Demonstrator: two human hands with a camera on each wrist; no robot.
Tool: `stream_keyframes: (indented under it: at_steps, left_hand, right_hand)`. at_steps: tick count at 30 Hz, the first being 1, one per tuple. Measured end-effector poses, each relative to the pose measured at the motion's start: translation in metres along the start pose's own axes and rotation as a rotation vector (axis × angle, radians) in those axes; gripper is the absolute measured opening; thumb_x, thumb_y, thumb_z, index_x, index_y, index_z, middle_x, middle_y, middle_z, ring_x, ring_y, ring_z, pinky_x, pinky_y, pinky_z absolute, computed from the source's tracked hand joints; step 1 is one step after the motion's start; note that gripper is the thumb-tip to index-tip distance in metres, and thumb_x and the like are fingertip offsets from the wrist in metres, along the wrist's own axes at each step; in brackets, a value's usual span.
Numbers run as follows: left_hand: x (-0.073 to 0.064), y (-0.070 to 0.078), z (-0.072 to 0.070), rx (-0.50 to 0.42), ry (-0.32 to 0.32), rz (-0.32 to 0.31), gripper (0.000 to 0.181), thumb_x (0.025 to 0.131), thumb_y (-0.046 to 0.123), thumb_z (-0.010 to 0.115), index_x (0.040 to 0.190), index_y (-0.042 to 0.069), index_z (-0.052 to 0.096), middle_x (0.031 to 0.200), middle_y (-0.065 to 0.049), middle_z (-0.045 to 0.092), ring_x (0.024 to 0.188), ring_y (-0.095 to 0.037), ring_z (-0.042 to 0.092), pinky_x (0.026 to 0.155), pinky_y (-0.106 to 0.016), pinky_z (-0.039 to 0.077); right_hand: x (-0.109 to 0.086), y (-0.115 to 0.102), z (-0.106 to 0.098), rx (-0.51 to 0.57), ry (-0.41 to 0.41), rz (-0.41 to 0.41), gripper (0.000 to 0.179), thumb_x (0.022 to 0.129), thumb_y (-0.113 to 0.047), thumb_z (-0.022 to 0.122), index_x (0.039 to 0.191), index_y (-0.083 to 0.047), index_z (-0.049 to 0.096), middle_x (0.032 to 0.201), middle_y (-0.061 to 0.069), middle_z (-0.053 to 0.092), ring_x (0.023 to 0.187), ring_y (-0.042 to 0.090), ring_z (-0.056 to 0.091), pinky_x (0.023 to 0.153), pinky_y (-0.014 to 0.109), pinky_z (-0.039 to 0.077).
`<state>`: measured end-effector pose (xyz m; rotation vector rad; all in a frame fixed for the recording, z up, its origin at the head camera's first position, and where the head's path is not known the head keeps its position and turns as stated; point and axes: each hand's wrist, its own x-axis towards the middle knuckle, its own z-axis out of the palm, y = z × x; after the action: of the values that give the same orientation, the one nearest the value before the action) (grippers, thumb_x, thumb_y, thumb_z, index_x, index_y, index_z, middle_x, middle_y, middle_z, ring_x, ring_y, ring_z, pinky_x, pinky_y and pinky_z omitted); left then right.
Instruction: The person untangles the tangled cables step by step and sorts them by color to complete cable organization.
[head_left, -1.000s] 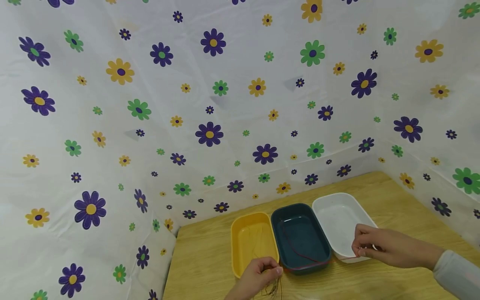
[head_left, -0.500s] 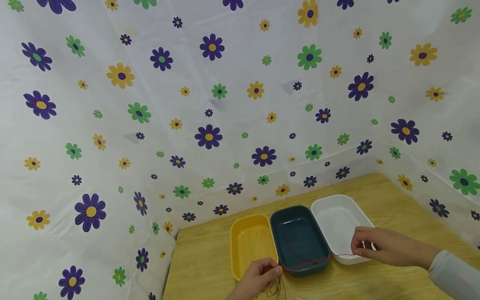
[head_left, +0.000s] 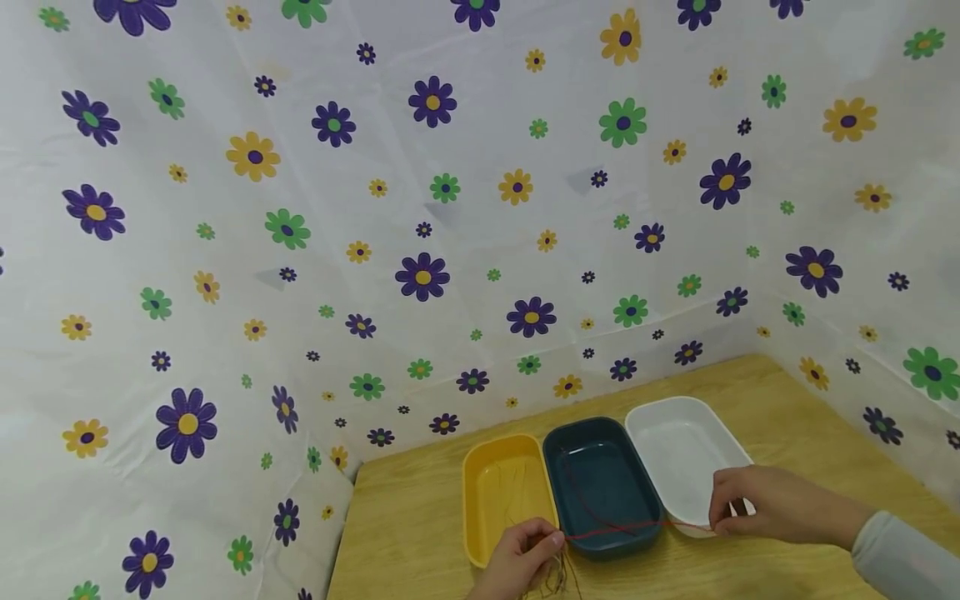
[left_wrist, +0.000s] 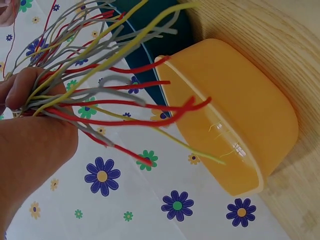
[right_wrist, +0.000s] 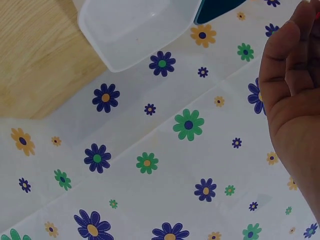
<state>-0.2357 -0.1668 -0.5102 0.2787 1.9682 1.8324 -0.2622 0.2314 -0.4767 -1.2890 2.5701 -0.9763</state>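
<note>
My left hand [head_left: 519, 558] grips a bundle of thin wires [left_wrist: 60, 102] in front of the yellow tray [head_left: 487, 500]. Red, grey and yellow ends fan out of the fist in the left wrist view. Between thumb and fingers, my right hand [head_left: 765, 504] pinches a single red wire [head_left: 615, 529] at the near end of the white tray [head_left: 682, 454]. That wire stretches across to the left hand, over the near side of the dark teal tray [head_left: 611, 475]. Inside the teal tray lies a red strand [head_left: 576, 492]. Fine yellow strands lie in the yellow tray.
The three trays stand side by side on a wooden table [head_left: 405, 517]. A white sheet with printed flowers [head_left: 465, 250] closes off the back and both sides. Loose wire ends [head_left: 555, 579] dangle below the left hand.
The right hand has come slightly nearer, with the red wire still pinched and stretched toward the left hand. The left hand keeps its place and grip. The head view has shifted a little.
</note>
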Motion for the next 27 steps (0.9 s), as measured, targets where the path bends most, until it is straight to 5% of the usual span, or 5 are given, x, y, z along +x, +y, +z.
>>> stream_keyframes:
  at_steps: [19, 27]
  left_hand:
    - [-0.008, -0.008, -0.012, -0.061, 0.071, 0.007, 0.029, 0.109, 0.015, 0.052, 0.108, -0.013, 0.060, 0.085, 0.004, 0.064, 0.047, -0.002, 0.034, 0.044, -0.015, 0.029]
    - [-0.014, -0.007, -0.016, -0.055, 0.104, -0.003, 0.027, 0.108, 0.014, 0.052, 0.107, -0.012, 0.061, 0.089, 0.003, 0.066, 0.047, -0.003, 0.033, 0.044, -0.016, 0.028]
  right_hand:
    - [0.005, 0.005, 0.003, 0.018, 0.206, 0.088, 0.006, 0.098, -0.018, 0.073, 0.098, -0.024, 0.072, 0.089, -0.021, 0.066, 0.076, -0.007, 0.055, 0.061, 0.022, 0.047]
    - [0.023, -0.004, 0.010, 0.000, 0.145, 0.305, 0.011, 0.097, -0.030, 0.074, 0.094, -0.019, 0.075, 0.082, -0.018, 0.063, 0.071, -0.004, 0.050, 0.062, 0.023, 0.046]
